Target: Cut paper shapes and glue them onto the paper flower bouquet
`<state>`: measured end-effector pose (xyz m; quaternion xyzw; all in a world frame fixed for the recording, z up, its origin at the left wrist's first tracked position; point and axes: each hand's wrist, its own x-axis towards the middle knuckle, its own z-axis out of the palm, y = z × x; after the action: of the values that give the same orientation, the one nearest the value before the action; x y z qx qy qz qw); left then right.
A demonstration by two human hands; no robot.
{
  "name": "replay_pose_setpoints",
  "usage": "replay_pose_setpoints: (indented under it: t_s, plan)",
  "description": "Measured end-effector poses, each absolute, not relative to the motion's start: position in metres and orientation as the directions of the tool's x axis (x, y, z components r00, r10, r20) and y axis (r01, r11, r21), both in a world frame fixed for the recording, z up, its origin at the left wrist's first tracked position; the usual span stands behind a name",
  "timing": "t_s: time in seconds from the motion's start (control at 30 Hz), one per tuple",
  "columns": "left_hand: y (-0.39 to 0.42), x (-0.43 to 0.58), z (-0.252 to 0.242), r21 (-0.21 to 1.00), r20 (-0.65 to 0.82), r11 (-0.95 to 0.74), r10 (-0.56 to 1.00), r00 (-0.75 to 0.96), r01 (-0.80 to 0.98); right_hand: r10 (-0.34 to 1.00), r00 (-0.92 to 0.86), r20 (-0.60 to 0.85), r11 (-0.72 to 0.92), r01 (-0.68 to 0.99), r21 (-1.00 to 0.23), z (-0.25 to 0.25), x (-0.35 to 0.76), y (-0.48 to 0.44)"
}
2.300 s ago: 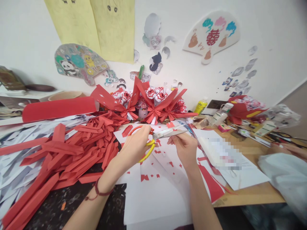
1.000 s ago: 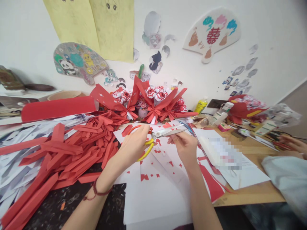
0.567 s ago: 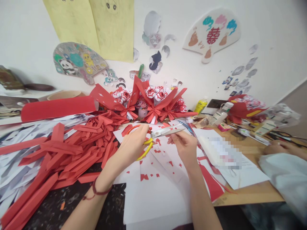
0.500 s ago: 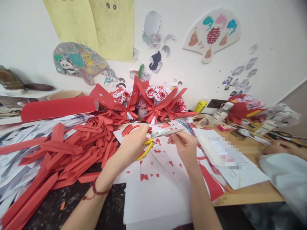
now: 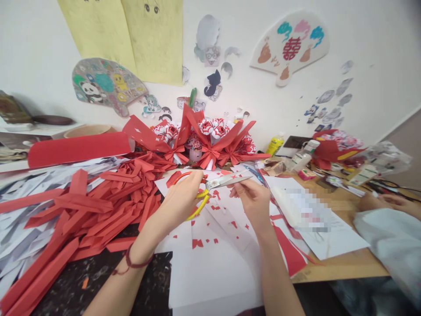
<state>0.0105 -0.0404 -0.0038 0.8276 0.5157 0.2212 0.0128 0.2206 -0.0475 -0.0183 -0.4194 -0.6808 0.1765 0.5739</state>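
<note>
A left hand point(image 5: 186, 193) keeps its grip closed around the red and yellow handles of a pair of scissors point(image 5: 219, 182), held above the counter point(image 5: 342, 268) with the steel blades pointing toward a right hand point(image 5: 254, 199). The right hand's thumb and fingers are bent together just below the blade tips; whether that grip is gripping anything is too small to tell. A dark red cord bracelet point(image 5: 131, 261) circles the left wrist. Beneath the hands, white paper sheets point(image 5: 213, 281) are strewn with red paper scraps point(image 5: 197, 243). To the left, folded red paper strips point(image 5: 108, 210) pile beside and over white paper strips point(image 5: 24, 245), in front of a red roll point(image 5: 79, 149). Behind the scissors, red-and-white flowers point(image 5: 219, 128) sit in pleated red wrappers point(image 5: 210, 151) near the wall, with a yellow bottle point(image 5: 275, 145) to their right. Above, a white fan point(image 5: 302, 63) and yellow drawings point(image 5: 158, 52) hang on the wall. At far right, a co-worker's hands point(image 5: 399, 205) emerge from a pale sleeve point(image 5: 391, 239).
</note>
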Motion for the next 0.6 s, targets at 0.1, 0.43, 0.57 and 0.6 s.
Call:
replay_pose_setpoints:
  t_s: [0.1,0.43,0.57,0.6]
  plan:
    - [-0.0400,0.0093,-0.0050,0.248,0.355,-0.469,0.858,0.371,0.848,0.770,0.006,0.638,0.591,0.370,-0.717,-0.0182,0.2202,-0.0470]
    - [-0.0403,0.0083,-0.0045,0.228,0.360,-0.468,0.855,0.373,0.854,0.766,0.012,0.642,0.589,0.386,-0.710,-0.0182,0.2206,-0.0474]
    - [-0.0399,0.0079,-0.0042,0.227,0.356,-0.475,0.853,0.381,0.850,0.774,0.015,0.633,0.580,0.387,-0.717,-0.0189,0.2210,-0.0462]
    - [-0.0394,0.0078,-0.0046,0.225,0.356,-0.473,0.854,0.381,0.852,0.776,0.016,0.630,0.576,0.386,-0.720,-0.0191,0.2210,-0.0459]
